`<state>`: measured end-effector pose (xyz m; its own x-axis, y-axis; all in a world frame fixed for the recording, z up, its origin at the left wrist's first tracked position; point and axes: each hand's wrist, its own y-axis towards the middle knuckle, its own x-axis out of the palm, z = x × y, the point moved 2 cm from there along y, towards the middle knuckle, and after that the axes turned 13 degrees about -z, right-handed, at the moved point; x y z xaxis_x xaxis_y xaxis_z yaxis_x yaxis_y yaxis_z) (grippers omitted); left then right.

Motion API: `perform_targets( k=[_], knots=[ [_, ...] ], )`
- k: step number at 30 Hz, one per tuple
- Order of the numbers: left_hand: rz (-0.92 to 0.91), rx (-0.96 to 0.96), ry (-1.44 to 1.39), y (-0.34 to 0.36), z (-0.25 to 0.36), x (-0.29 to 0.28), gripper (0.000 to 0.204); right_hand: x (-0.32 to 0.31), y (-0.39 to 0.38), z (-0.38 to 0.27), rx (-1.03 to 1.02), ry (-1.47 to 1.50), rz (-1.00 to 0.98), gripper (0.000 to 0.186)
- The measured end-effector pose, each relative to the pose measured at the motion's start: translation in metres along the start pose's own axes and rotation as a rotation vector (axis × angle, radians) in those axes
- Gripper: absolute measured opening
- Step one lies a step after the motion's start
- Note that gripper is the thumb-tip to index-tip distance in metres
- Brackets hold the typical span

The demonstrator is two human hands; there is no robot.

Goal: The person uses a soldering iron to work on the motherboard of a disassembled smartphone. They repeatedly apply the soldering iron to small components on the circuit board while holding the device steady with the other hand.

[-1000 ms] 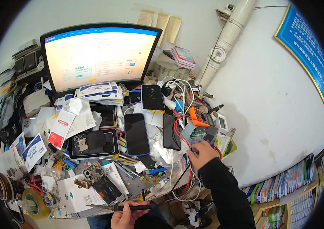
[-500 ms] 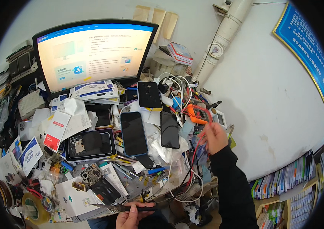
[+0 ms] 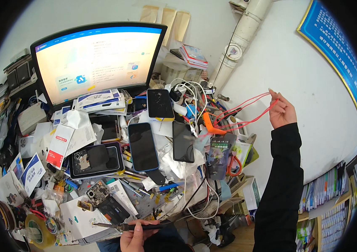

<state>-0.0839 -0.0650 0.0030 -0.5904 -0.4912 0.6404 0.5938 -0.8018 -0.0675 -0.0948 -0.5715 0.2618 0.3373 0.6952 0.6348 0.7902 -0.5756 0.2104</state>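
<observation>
My left hand [image 3: 135,237] is closed around the black handle of a soldering iron [image 3: 121,227]. Its metal tip points left over a white sheet [image 3: 75,216] at the bench's near edge. Close beyond the iron lies an opened phone [image 3: 114,208] with its camera module and inner parts bare. At the right, my right hand [image 3: 282,110] is raised against the white wall, fingers closed on a looped red test lead [image 3: 252,101]. The lead runs down to an orange multimeter [image 3: 209,123], seen edge-on among the clutter.
Several phones, among them a blue-edged one [image 3: 143,147], lie mid-bench. A monitor [image 3: 98,63] stands behind them. White cables [image 3: 195,90] tangle near the meter. Orange-handled scissors [image 3: 234,166] hang at the bench's right side. A tape roll [image 3: 39,231] sits at near left.
My right hand has moved up and right, drawing the red lead out in loops from the bench. The multimeter has tilted edge-on. My left hand with the soldering iron has shifted slightly left.
</observation>
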Motion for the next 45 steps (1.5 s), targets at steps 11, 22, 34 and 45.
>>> perform_targets(
  k=[11,22,34,45],
  knots=[
    [0.148,0.281,-0.060,-0.010,0.060,-0.030,0.042,-0.041,-0.097,-0.002,0.356,-0.515,-0.027,0.040],
    [0.266,0.433,0.037,0.012,0.111,0.005,0.039,-0.036,-0.194,0.089,0.689,-1.098,-0.148,0.036],
    [0.416,0.350,-0.275,0.027,0.132,-0.054,0.041,-0.027,-0.229,0.137,0.441,-1.533,-0.297,0.045],
    [0.206,0.103,-0.181,-0.014,0.051,-0.010,0.070,0.090,-0.277,0.314,0.480,-0.098,-0.855,0.072]
  ],
)
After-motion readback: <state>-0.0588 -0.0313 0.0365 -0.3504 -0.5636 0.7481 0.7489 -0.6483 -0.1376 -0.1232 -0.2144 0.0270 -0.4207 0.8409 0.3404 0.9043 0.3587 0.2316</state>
